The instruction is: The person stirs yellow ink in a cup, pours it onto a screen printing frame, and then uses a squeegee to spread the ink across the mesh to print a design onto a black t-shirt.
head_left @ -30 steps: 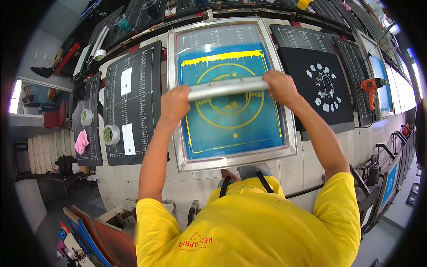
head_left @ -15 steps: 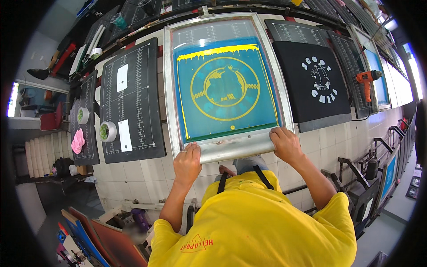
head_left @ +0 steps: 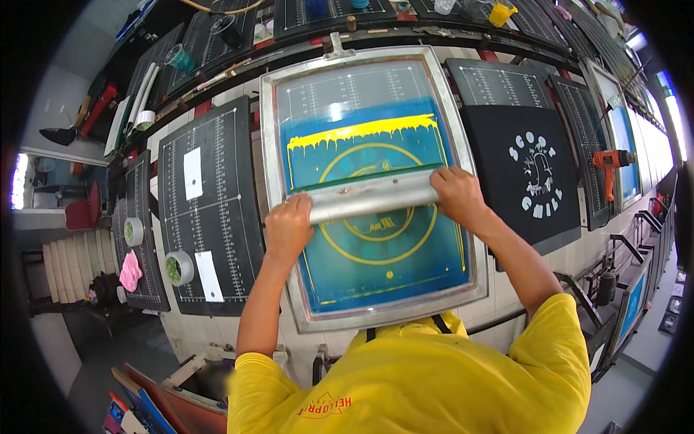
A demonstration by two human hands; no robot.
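Both hands grip a wide squeegee point(head_left: 372, 195) with a silver metal holder and a green blade along its far edge. My left hand point(head_left: 289, 223) is closed around its left end, and my right hand point(head_left: 458, 194) around its right end. The squeegee lies across the middle of a screen printing frame point(head_left: 390, 316) with a blue mesh, hiding part of the round yellow design point(head_left: 376, 254). Beyond it, a band of yellow ink point(head_left: 361, 132) with dripping edges runs across the mesh. Under the frame's far end a dark ruled board shows through.
To the left lies a black ruled board point(head_left: 217, 246) with white paper strips and a tape roll point(head_left: 178, 268). A pink cloth point(head_left: 130, 272) is farther left. At right, a black shirt point(head_left: 524, 173) with a white print covers another board. An orange heat gun point(head_left: 613, 160) stands beyond it.
Both hands have pushed the squeegee away from me, from the frame's near edge to the middle of the mesh. The near part of the mesh is now uncovered behind it.
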